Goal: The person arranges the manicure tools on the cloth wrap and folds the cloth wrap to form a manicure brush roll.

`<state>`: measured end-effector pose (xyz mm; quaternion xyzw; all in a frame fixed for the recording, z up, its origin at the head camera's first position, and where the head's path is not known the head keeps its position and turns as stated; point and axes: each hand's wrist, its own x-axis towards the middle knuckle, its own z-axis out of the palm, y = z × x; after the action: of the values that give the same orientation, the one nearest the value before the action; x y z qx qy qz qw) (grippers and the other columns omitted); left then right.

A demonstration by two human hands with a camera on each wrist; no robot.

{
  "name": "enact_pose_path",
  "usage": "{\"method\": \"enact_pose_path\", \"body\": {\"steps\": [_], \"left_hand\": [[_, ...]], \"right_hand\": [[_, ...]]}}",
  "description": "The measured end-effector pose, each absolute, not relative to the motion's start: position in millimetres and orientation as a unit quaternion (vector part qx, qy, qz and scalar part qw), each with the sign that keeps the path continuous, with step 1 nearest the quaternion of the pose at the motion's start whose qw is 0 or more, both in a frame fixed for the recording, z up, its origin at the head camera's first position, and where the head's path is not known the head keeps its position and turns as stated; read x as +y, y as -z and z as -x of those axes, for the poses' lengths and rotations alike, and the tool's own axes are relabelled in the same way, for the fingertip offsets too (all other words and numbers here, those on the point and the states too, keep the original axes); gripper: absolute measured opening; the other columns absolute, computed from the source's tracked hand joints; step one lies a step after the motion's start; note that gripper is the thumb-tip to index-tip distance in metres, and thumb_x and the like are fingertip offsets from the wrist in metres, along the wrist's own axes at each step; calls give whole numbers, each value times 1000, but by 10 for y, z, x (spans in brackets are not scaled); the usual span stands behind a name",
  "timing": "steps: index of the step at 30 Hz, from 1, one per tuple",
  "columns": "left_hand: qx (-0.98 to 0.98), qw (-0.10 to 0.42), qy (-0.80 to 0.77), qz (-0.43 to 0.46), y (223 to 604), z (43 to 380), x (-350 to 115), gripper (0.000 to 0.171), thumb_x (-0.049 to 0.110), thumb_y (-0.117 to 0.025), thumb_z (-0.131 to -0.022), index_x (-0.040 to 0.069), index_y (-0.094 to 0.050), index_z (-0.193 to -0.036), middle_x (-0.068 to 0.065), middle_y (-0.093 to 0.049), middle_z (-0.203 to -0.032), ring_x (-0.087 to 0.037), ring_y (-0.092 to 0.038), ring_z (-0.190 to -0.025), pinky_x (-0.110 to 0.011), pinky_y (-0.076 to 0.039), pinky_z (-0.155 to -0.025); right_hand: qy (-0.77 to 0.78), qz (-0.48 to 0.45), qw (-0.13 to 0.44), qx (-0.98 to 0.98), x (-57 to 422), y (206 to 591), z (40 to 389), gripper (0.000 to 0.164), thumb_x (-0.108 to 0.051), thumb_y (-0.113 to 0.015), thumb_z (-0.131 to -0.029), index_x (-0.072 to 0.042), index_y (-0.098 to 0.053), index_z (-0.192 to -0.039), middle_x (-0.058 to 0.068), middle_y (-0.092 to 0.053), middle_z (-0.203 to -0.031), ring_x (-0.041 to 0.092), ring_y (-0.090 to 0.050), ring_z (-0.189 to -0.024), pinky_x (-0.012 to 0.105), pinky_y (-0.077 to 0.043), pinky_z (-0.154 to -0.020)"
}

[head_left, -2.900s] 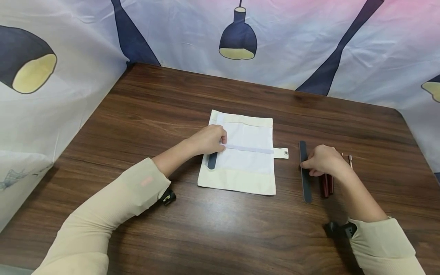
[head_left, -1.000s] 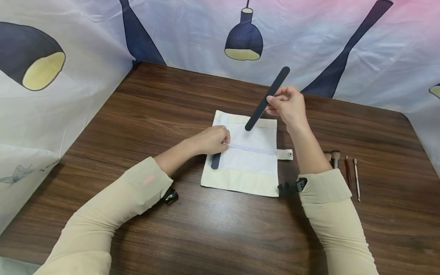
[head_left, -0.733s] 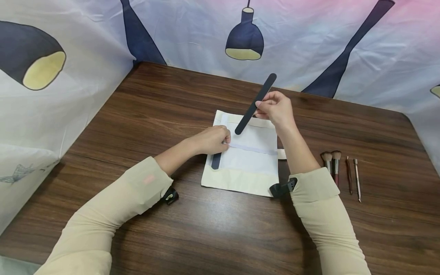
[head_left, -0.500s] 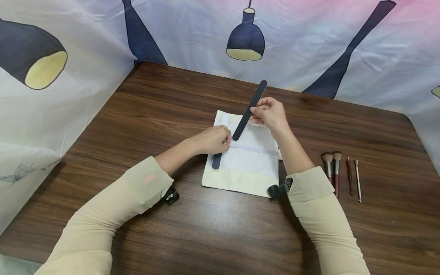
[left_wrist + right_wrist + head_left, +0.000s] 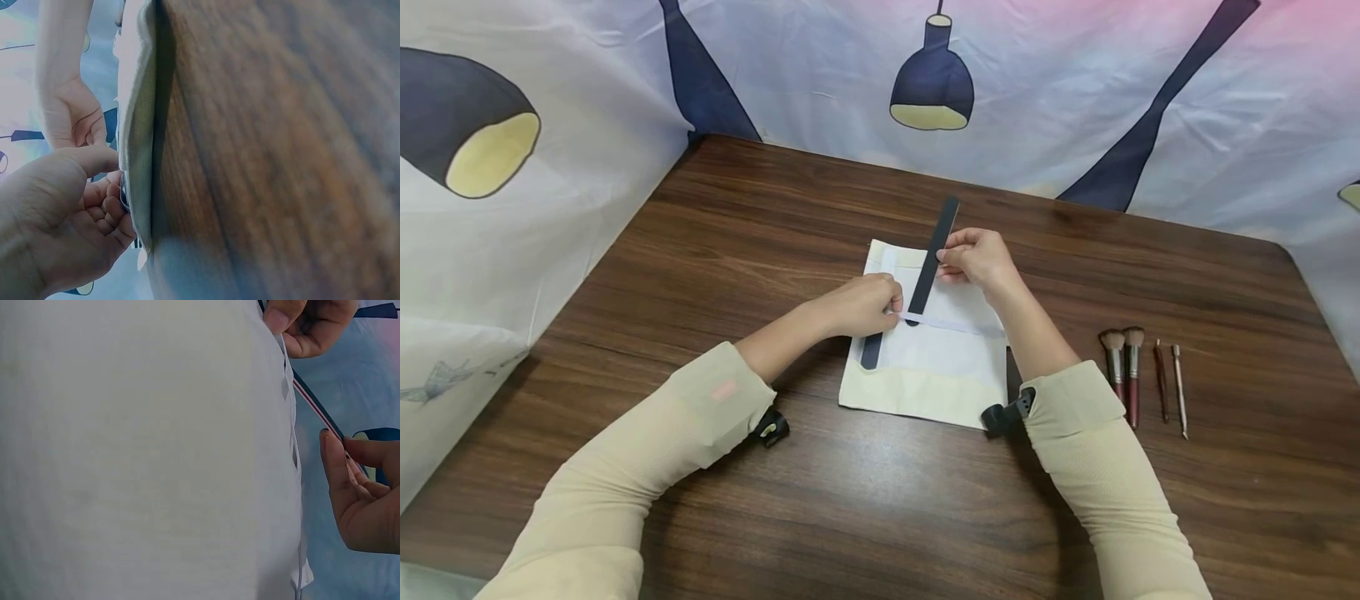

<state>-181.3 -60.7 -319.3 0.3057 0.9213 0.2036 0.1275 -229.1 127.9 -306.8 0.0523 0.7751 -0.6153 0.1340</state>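
Note:
My right hand (image 5: 981,260) pinches a dark nail file (image 5: 931,271) between thumb and fingers. The file slants over a cream cloth roll pouch (image 5: 917,396) that lies unfolded, and its lower end passes behind the pouch's white elastic band (image 5: 958,325). With curled fingers, my left hand (image 5: 861,305) pinches that band near the pouch's left side. Partly covered by this hand, another dark nail file (image 5: 871,352) sits along the left side, its bottom end in the lower pocket. In the right wrist view, the held nail file (image 5: 319,406) runs from the right hand (image 5: 369,500) toward the band.
Right of the pouch lie two makeup brushes (image 5: 1132,375) with red handles, a thin reddish-brown tool (image 5: 1161,379) and a slim metal tool (image 5: 1180,392). All rest on the dark wooden table (image 5: 880,517). A printed cloth backdrop (image 5: 820,92) rises behind the table.
My right hand has picked up the nail file from the table at the right, carried it left over the pouch and lowered its end behind the band. The left hand has stayed at the band.

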Motion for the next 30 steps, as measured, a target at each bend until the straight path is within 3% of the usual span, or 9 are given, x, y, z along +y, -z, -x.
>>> {"method": "enact_pose_path", "body": {"steps": [12, 19, 26, 30], "left_hand": [[920, 131, -206, -306, 3187, 1814, -591, 9, 8, -58, -84, 1, -61, -89, -6, -51, -85, -18, -46, -72, -28, -37, -62], [920, 134, -208, -305, 3189, 1810, -589, 9, 9, -58, -84, 2, -61, -90, -6, -52, -87, -19, -47, -74, -29, -38, -64], [922, 137, -201, -302, 3198, 1822, -590, 10, 9, -59, -84, 1, -60, -90, -6, -52, -87, -19, -48, -77, -30, -39, -67], [921, 137, -204, -301, 3196, 1821, -594, 10, 9, -59, -84, 1, -60, -90, -7, -53, -87, -20, -48, -77, -30, -39, -66]], "right_hand": [[535, -35, 219, 815, 1265, 3075, 2235, 12, 2, -61, -86, 5, -53, -94, 11, -61, -78, 12, -61, -55, 24, -51, -56], [418, 38, 261, 869, 1260, 3067, 2158, 6, -2, -60, -84, 1, -55, -84, 5, -63, -79, 11, -47, -51, 23, -41, -50], [364, 75, 281, 885, 1226, 3101, 2112, 13, -9, -67, -83, -1, -57, -80, 3, -49, -60, 11, -45, -49, 23, -38, -47], [343, 81, 285, 891, 1201, 3110, 2084, 14, -10, -67, -83, -2, -57, -79, 3, -49, -59, 11, -45, -49, 23, -38, -46]]}}
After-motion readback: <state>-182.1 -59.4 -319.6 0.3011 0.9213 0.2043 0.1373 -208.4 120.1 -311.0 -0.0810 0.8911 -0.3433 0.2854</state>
